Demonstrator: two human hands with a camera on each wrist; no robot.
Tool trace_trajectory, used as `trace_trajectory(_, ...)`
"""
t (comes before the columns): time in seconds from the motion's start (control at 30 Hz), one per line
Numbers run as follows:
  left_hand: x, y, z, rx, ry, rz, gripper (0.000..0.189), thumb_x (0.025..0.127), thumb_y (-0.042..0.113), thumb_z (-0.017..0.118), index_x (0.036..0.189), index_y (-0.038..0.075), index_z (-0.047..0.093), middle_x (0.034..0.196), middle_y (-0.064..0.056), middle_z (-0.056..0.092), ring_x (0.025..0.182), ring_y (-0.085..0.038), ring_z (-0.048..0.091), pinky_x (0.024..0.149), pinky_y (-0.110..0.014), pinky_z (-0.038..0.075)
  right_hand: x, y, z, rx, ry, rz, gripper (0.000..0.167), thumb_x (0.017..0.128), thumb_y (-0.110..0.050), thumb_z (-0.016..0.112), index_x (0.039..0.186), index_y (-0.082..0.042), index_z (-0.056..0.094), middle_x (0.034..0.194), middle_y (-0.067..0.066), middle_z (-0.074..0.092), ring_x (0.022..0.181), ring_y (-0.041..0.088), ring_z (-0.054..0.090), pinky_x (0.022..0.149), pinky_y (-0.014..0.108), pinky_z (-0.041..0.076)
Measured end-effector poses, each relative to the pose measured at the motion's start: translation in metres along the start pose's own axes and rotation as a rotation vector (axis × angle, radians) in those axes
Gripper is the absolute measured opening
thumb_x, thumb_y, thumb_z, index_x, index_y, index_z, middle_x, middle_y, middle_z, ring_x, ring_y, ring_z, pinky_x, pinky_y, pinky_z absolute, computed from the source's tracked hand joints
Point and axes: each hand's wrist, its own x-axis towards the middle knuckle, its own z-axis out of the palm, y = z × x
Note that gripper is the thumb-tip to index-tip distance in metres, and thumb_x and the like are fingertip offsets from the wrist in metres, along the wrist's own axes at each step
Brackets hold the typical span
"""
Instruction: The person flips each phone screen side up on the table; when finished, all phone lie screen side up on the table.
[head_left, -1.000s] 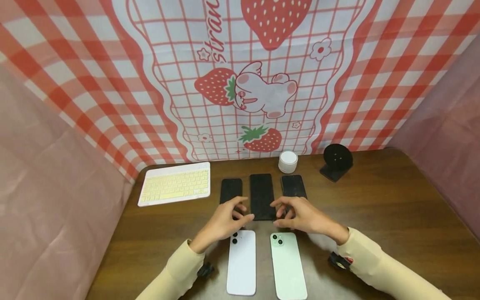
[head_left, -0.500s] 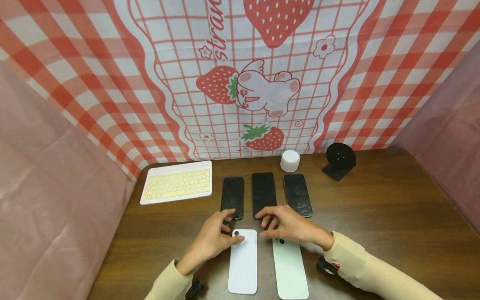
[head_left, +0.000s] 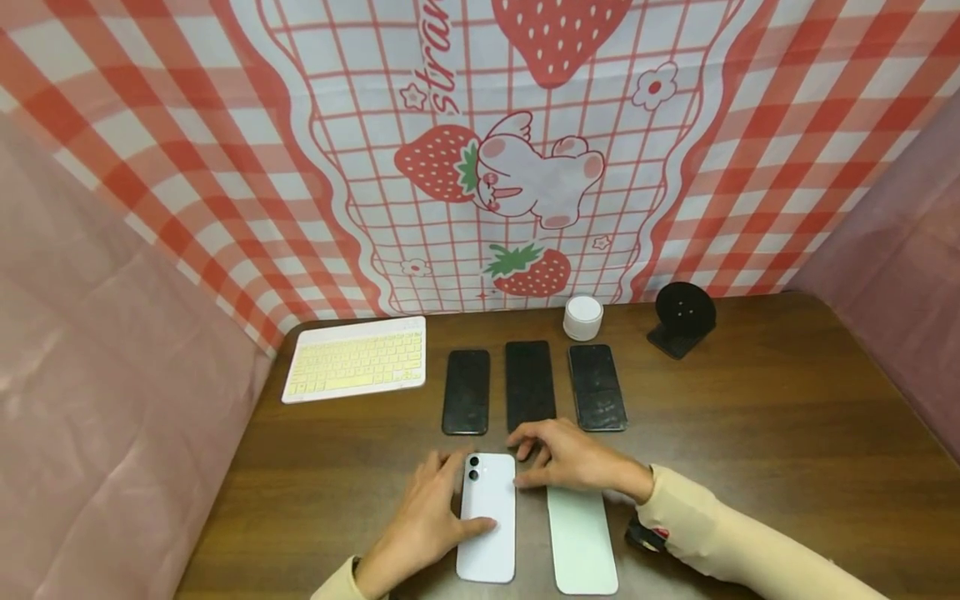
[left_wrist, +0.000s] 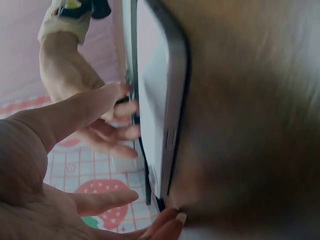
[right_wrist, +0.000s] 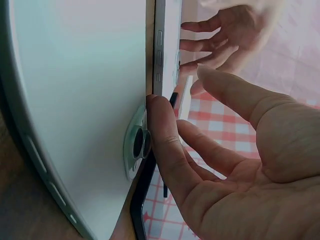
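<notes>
A white phone [head_left: 487, 533] lies camera side up on the wooden table. My left hand [head_left: 423, 517] is at its left side, fingers along the upper left edge and thumb stretched over its back. The left wrist view shows the hand [left_wrist: 30, 165] spread around the phone [left_wrist: 155, 90], not gripping it. My right hand [head_left: 573, 458] hovers over the top of a pale green phone [head_left: 583, 546], hiding its cameras in the head view. Its loosely bent fingers point toward the white phone's right edge. In the right wrist view the green phone [right_wrist: 80, 100] lies beside the hand [right_wrist: 235, 165].
Behind my hands lie three dark phones in a row: a left one [head_left: 467, 392], a middle one [head_left: 529, 383] and a right one [head_left: 597, 387]. Farther back are a white keyboard [head_left: 356, 358], a small white cylinder [head_left: 582, 318] and a black round stand [head_left: 684, 317] against the checked cloth.
My left hand has come back from the dark phones to the white phone's left side. My right hand has moved left and nearer, to above the green phone. The phones appear unmoved.
</notes>
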Motion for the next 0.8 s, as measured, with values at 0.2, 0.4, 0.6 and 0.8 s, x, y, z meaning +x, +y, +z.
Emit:
trace_trajectory(0.2,-0.013,0.011,0.012,0.066,-0.055,-0.016,0.101,0.066,0.039,0.099,0.15,0.008,0.051,0.141,-0.032,0.052,0.124,-0.045,0.053,0.094,-0.061,0.052,0.0,-0.001,0.002,-0.012,0.007,0.003,0.046,0.089,-0.019,0.084,0.126,0.002,0.068,0.106,0.012,0.073,0.081,0.007,0.073,0.073,0.019,0.057)
trace_trajectory(0.4,-0.021,0.015,0.023,0.177,-0.067,0.036,0.11,0.062,0.047,0.099,0.152,0.01,0.05,0.145,-0.036,0.047,0.123,-0.045,0.052,0.093,-0.06,0.053,0.001,-0.002,0.006,-0.054,0.033,-0.002,0.045,0.087,-0.019,0.085,0.124,0.001,0.069,0.105,0.01,0.071,0.078,0.003,0.07,0.071,0.018,0.056)
trace_trajectory(0.6,-0.028,0.016,0.035,0.273,-0.038,0.09,0.107,0.058,0.054,0.099,0.147,0.014,0.057,0.152,-0.039,0.039,0.113,-0.036,0.053,0.086,-0.05,0.055,0.001,-0.006,0.01,-0.056,0.046,0.011,0.044,0.086,-0.016,0.085,0.123,0.003,0.07,0.104,0.011,0.069,0.076,0.003,0.069,0.069,0.018,0.055)
trace_trajectory(0.8,-0.031,0.017,0.041,0.312,-0.053,0.1,0.106,0.06,0.057,0.098,0.148,0.014,0.058,0.155,-0.041,0.035,0.113,-0.035,0.051,0.083,-0.049,0.056,0.001,-0.008,0.015,-0.084,0.075,0.008,0.042,0.086,-0.015,0.085,0.122,0.003,0.071,0.102,0.01,0.067,0.074,0.001,0.068,0.069,0.017,0.054)
